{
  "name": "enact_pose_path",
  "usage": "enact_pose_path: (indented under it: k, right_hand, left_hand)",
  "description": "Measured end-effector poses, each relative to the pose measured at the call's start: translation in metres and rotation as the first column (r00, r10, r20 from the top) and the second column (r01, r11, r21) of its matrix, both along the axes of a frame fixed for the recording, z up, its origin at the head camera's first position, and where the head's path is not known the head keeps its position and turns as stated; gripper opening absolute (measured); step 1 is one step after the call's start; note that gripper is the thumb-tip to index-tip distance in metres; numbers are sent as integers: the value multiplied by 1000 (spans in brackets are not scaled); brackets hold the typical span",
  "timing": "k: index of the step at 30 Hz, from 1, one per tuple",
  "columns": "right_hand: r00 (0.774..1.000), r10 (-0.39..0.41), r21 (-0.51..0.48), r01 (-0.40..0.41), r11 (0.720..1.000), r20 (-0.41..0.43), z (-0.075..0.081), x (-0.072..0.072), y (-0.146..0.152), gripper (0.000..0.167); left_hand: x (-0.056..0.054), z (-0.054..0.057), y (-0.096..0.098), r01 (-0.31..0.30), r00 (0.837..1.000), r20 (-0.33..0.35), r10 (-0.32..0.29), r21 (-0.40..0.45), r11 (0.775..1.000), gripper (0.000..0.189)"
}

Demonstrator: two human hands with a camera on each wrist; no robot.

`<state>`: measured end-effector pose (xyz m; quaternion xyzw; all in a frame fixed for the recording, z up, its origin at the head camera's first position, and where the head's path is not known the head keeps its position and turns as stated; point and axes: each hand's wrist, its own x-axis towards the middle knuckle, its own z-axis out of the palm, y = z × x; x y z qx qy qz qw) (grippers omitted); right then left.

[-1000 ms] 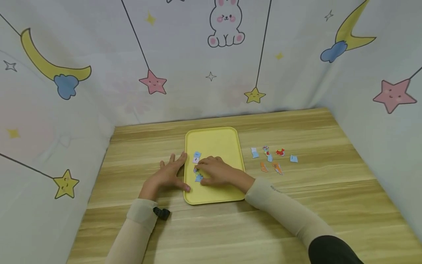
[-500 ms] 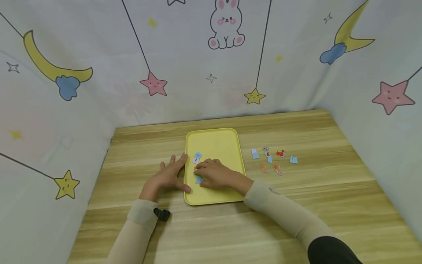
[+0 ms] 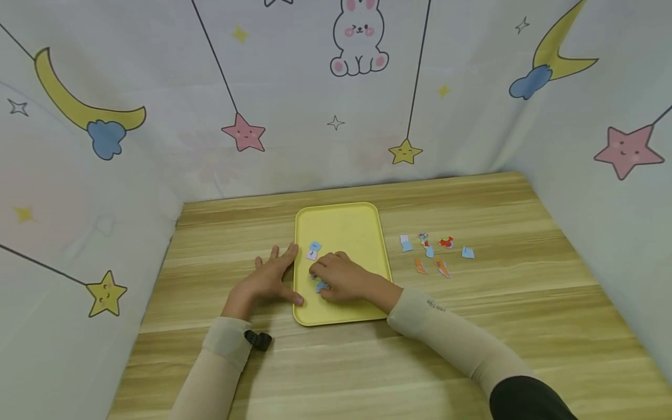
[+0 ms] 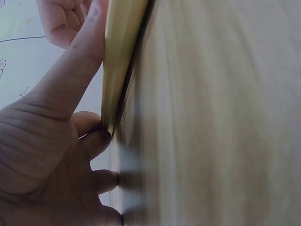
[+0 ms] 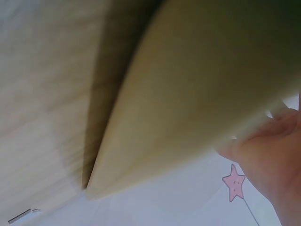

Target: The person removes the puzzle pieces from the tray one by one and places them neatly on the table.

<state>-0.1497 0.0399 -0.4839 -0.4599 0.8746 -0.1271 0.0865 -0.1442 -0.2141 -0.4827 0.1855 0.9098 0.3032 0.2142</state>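
Note:
A yellow tray lies on the table with small puzzle pieces along its left part. My right hand is low over the tray, fingers bent and thumb apart, pinching a blue puzzle piece between them; the fingers hide part of the pieces there. Just above sits a joined blue and white pair of pieces. My left hand rests spread at the tray's left edge, thumb and index fingertip on the rim. In the left wrist view, its thumb lies along the tray's side. The right wrist view hides the pieces.
Right of the tray, several loose puzzle pieces lie on the wooden table: a white and blue one, a red one, orange ones and a blue one. A patterned curtain closes off the back and sides.
My right hand has shifted slightly right and toward me, and the blue piece at its fingertips has moved a little right. The left hand stays at the tray's edge.

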Motion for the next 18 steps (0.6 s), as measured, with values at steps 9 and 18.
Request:
enact_pose_path:
  k: [9, 18]
  right_hand:
    - [999, -35, -26, 36, 999, 21, 1, 0, 6, 48]
    - [996, -77, -84, 80, 993, 42, 3, 2, 24, 46]
  left_hand:
    - [1, 0, 0, -5, 1000, 13, 5, 14, 1000, 144]
    - [1, 2, 0, -1, 1000, 9, 1, 6, 1000, 144]
